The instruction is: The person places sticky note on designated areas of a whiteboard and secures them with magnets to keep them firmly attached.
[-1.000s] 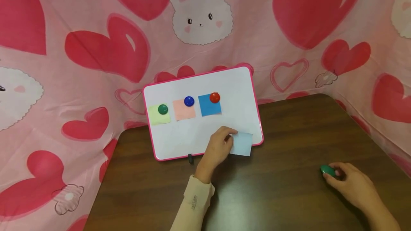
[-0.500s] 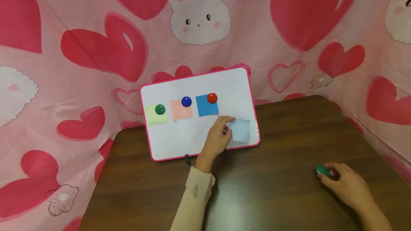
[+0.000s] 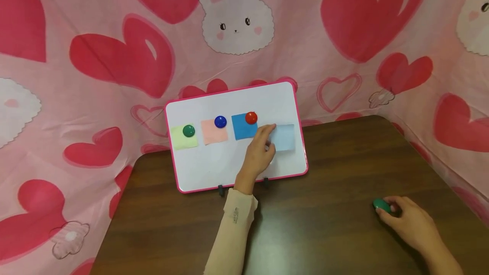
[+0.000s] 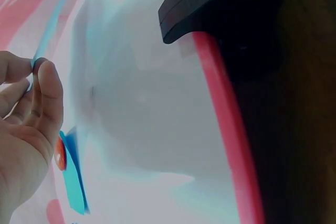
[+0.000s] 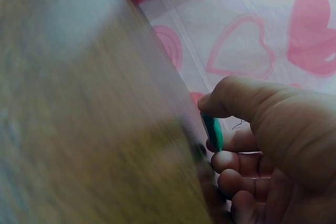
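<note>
My left hand pinches a light blue sticky note by its left side, in front of the right part of a pink-framed whiteboard. In the left wrist view the note shows edge-on between thumb and fingers, seemingly off the board. Over the table at the right, my right hand pinches a green round magnet by its edge. On the board, a green magnet lies on a light green note, a blue magnet on a peach note, and a red magnet on a blue note.
Black clips hold the board's lower edge on the brown wooden table. A pink cloth with hearts and rabbits hangs behind the table and at its sides.
My left hand has moved up the board with the light blue note, from the lower edge to about the row of other notes. The right hand still holds the green magnet, with little movement.
</note>
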A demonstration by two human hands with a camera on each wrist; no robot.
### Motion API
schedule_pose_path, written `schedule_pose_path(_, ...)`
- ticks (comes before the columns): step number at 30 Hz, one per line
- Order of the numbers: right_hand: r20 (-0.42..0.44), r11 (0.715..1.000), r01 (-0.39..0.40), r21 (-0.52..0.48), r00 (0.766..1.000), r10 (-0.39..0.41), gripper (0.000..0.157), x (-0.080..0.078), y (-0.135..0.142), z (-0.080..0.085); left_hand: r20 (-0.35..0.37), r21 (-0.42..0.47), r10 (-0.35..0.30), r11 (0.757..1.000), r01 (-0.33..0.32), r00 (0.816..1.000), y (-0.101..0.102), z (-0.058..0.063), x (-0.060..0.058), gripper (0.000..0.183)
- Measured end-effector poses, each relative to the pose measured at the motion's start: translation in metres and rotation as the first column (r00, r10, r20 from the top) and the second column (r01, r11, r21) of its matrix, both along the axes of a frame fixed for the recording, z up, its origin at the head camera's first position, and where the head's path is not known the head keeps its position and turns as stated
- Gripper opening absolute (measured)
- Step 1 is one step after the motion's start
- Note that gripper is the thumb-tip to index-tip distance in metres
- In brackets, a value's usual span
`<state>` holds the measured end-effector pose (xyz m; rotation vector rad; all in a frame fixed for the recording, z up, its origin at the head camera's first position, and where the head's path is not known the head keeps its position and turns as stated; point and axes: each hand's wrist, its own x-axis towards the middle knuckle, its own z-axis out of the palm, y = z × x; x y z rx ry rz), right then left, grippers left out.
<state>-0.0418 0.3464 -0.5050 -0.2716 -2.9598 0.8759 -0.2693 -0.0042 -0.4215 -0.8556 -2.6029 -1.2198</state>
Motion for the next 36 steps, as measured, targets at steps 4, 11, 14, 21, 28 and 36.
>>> schedule_pose_path(4,-0.009,1.000,0.006,0.001,1.000,-0.006,0.057,0.001,-0.001,0.000,0.012,-0.004,0.025,1.000,-0.025,1.000,0.001,0.003,-0.004,0.059)
schedule_pose_path(11,0.009,1.000,0.010,-0.004,1.000,-0.010,0.058,-0.001,-0.002,0.001,-0.009,0.047,0.079,0.996,-0.079,0.997,0.002,0.007,-0.012,0.056)
schedule_pose_path(14,0.016,1.000,0.011,-0.003,1.000,-0.011,0.058,-0.001,-0.004,0.002,-0.026,0.087,0.099,0.992,-0.096,0.995,0.002,0.008,-0.015,0.054)
schedule_pose_path(21,0.022,1.000,0.018,0.001,1.000,-0.018,0.057,-0.001,-0.006,0.005,0.026,0.156,0.128,0.979,-0.130,0.991,0.005,0.008,-0.018,0.049)
schedule_pose_path(28,0.028,1.000,0.022,-0.001,0.999,-0.022,0.057,0.000,-0.005,0.007,0.072,0.166,0.192,0.965,-0.201,0.979,0.010,0.009,-0.018,0.031)
schedule_pose_path(36,0.020,0.999,0.034,0.000,0.999,-0.034,0.057,0.001,-0.005,0.005,0.019,0.120,0.223,0.967,-0.224,0.975,0.015,0.013,-0.019,0.032)
